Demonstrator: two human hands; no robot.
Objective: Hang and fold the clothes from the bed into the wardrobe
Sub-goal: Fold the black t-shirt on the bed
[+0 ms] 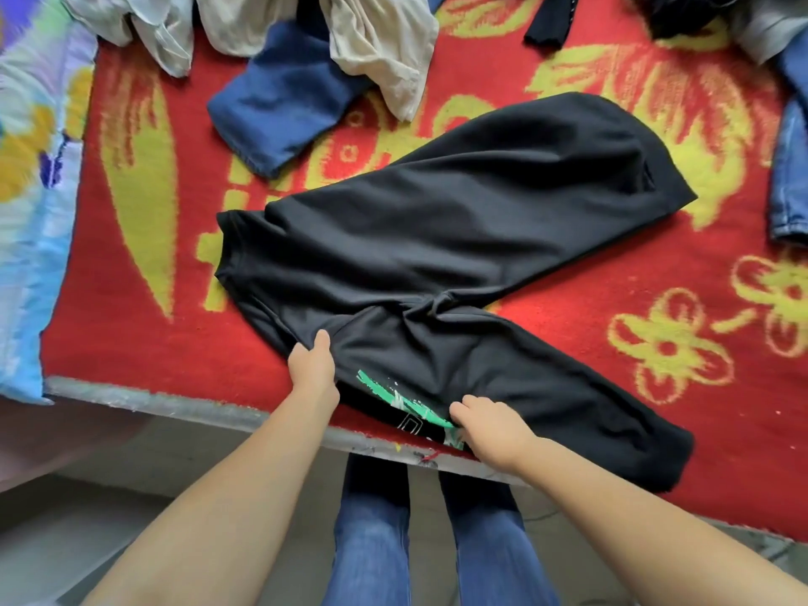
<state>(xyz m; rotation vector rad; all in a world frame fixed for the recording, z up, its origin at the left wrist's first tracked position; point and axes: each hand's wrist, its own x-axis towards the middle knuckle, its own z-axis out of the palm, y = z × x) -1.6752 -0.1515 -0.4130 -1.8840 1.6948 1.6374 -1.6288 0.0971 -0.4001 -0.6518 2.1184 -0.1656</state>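
Both the left hand (312,369) and right hand (489,426) grip the black shirt (437,238) (near edge) on the bed (131,343)

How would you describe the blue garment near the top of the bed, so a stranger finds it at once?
On the red and yellow blanket, look beyond the black sweatshirt that both hands hold. The blue garment lies folded there, partly under a beige garment. It is plain dark blue, unlike the faded jeans at the right edge.

1. Both forearms are bare, no sleeves showing, from the lower frame corners up to the hands.
2. Blue denim jeans (433,540) cover both legs, bottom centre, darker toward the top.
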